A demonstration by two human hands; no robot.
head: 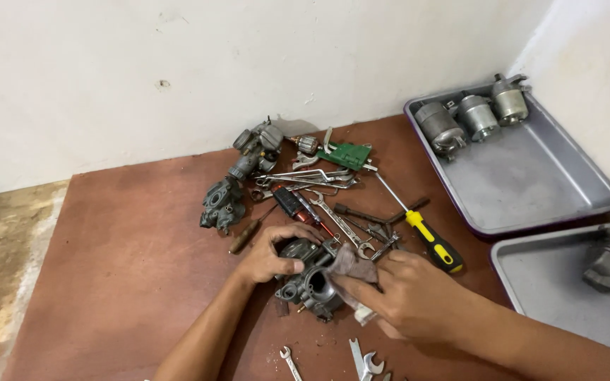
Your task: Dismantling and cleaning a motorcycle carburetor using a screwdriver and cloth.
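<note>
L hand (268,257) fingers clamp the dark grey cast-metal carburettor body (310,281) on the brown surface (128,268) w/ tools behind, R hand (407,296) fingers pinch a grey rag (351,271) at its bore; best keep body steady, wipe w/ light pressure.

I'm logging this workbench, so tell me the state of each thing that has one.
Carburetor: on the board, gripped by left hand.
Cloth: crumpled, pressed on it by right hand.
Yellow screwdriver: lying flat, untouched.
Upper tray: holds three motors along its far edge.
</note>
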